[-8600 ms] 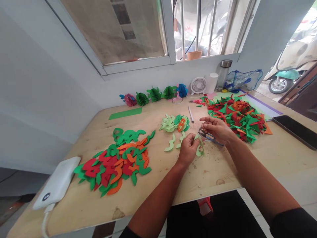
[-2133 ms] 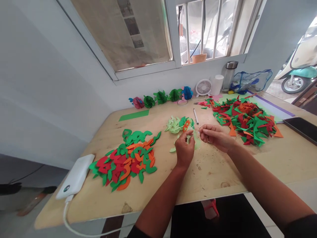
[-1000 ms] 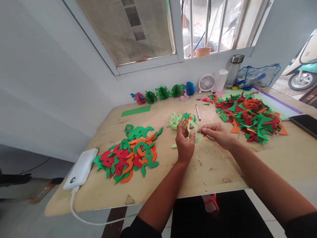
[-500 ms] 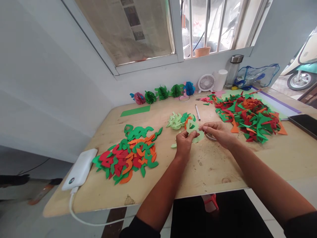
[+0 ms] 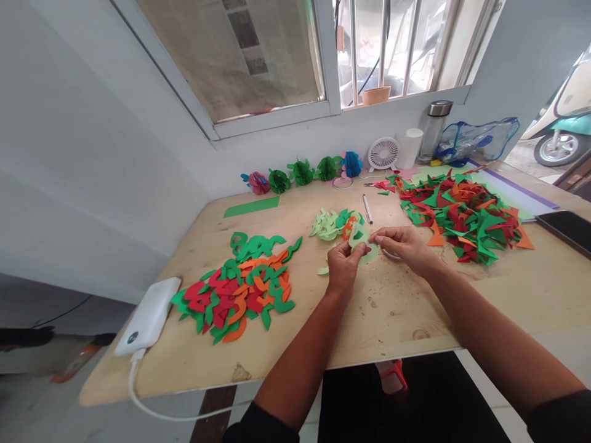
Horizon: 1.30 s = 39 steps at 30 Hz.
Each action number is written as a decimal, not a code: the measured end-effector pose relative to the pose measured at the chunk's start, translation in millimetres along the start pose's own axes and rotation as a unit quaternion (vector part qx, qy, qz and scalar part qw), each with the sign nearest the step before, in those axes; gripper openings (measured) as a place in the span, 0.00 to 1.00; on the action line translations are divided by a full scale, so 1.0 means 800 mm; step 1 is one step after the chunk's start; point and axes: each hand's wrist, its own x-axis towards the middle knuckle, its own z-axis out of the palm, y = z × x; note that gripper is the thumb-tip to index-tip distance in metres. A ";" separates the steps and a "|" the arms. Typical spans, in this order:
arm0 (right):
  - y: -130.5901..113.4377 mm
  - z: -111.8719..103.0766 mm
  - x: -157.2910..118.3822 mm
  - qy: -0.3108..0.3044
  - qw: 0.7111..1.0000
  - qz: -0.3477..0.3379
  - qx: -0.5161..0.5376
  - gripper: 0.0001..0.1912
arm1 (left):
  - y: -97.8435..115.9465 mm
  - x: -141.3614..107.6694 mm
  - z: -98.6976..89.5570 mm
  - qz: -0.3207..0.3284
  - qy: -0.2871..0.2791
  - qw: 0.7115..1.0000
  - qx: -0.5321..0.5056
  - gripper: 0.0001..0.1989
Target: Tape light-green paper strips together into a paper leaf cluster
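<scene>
Pinched between thumb and fingers of my left hand [image 5: 342, 266] is a pale green paper cutout [image 5: 358, 235] with a hole in it. My right hand [image 5: 406, 247] is closed in a pinch at the cutout's right side; what its fingertips hold is too small to make out. Below my right fingers the pale curved edge of a round object [image 5: 391, 253] shows, mostly covered. Just beyond my left hand lie a heap of pale green cutouts [image 5: 325, 224] and a few green and orange pieces [image 5: 349, 225].
Green, red and orange cutouts [image 5: 240, 280] spread at left, and a heap of paper scraps [image 5: 466, 212] lies at right. A white power bank [image 5: 150, 314] with cable sits at the left edge. Behind are a pen [image 5: 367, 209], paper figures [image 5: 302, 173], a fan [image 5: 383, 154] and a bottle [image 5: 433, 132].
My fingers have shifted very slightly on the pale green cutout, which tilts a little differently. The view has moved slightly; both hands stay in about the same place.
</scene>
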 end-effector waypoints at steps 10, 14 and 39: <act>0.002 0.000 0.000 -0.001 0.998 -0.040 -0.058 0.16 | -0.004 0.003 0.000 0.019 0.012 1.000 0.006 0.07; 0.008 0.001 0.001 0.030 0.985 -0.099 -0.135 0.12 | -0.003 0.003 0.000 0.013 0.029 0.999 0.010 0.06; 0.019 0.005 0.000 0.045 0.853 -0.365 -0.371 0.13 | -0.001 0.003 0.001 -0.014 0.020 0.996 -0.082 0.09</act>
